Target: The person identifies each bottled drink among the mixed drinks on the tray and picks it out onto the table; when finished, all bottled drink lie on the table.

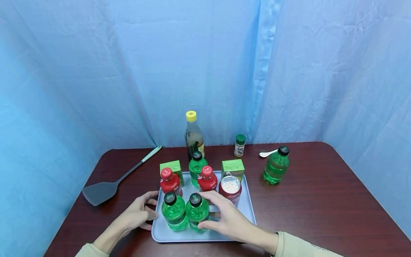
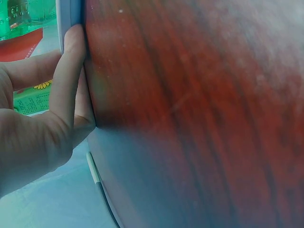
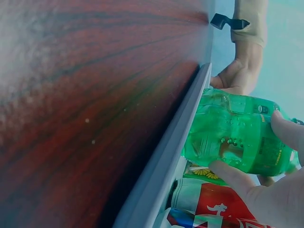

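A pale blue-grey tray (image 1: 245,207) stands at the table's front, holding several drinks. My right hand (image 1: 229,217) grips a green soda bottle (image 1: 196,214) with a black cap, thumb and fingers on opposite sides; the bottle is upright at the tray's front. Directly left of it stands another green soda bottle (image 1: 173,214). At the tray's left edge, my left hand (image 1: 138,212) touches the rim with spread fingers (image 2: 73,42). Behind are two red bottles (image 1: 170,184), a third green bottle (image 1: 196,169), a red can (image 1: 230,191) and two green juice boxes (image 1: 232,169).
A grey spatula (image 1: 104,191) lies on the left of the table. Behind the tray stands a dark bottle with a yellow cap (image 1: 194,137). Toward the right are a green-capped seasoning jar (image 1: 239,145), a white spoon (image 1: 267,154) and a green soda bottle (image 1: 276,166).
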`<state>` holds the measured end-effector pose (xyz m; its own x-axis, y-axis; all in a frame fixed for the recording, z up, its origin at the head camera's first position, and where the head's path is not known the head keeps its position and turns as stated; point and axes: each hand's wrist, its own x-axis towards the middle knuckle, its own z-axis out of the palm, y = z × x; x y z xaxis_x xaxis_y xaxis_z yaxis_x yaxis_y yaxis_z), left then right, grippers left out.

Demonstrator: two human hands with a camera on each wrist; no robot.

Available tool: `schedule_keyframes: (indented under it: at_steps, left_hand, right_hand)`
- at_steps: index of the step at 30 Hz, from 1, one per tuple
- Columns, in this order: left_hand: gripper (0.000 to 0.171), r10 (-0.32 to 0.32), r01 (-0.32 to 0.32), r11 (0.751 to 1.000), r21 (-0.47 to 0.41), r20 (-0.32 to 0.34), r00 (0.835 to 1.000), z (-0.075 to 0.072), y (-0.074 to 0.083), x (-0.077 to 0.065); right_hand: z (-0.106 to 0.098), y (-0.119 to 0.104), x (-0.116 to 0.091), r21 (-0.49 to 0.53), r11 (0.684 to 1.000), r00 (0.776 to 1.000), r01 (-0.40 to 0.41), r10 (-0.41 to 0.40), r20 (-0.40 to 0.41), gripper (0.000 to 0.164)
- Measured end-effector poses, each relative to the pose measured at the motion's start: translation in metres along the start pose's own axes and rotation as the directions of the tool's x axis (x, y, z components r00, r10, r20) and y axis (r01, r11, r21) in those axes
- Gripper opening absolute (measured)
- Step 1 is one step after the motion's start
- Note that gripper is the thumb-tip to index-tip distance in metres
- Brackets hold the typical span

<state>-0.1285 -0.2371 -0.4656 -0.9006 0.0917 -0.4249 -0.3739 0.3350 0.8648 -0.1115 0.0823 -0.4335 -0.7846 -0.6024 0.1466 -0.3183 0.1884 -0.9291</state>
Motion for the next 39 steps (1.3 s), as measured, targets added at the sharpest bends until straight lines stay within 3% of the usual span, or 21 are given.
schedule_keyframes:
  at_steps: [18,25,34,39]
  left_hand:
    - [0.078,0.01,-0.01,1.0,0.007,0.02,1.0,0.0,0.0,-0.001]
    - [0.078,-0.001,0.001,1.0,0.015,0.001,1.0,0.0,0.0,0.0]
    - [0.077,0.005,-0.005,1.0,0.012,0.005,1.0,0.001,-0.001,0.0]
    - [0.078,0.007,-0.007,1.0,0.008,0.0,1.0,0.001,-0.001,0.0]
  right_hand:
    - [0.0,0.002,-0.001,0.029,0.999,0.999,0.039,-0.038,-0.034,0.07]
    - [-0.005,-0.007,-0.003,0.068,0.997,0.999,0.035,-0.033,-0.036,0.068]
    - [-0.027,-0.027,-0.014,0.026,1.0,0.999,-0.012,0.013,-0.036,0.069]
    - [-0.046,-0.034,-0.025,-0.052,0.998,0.999,0.023,-0.025,-0.045,0.067]
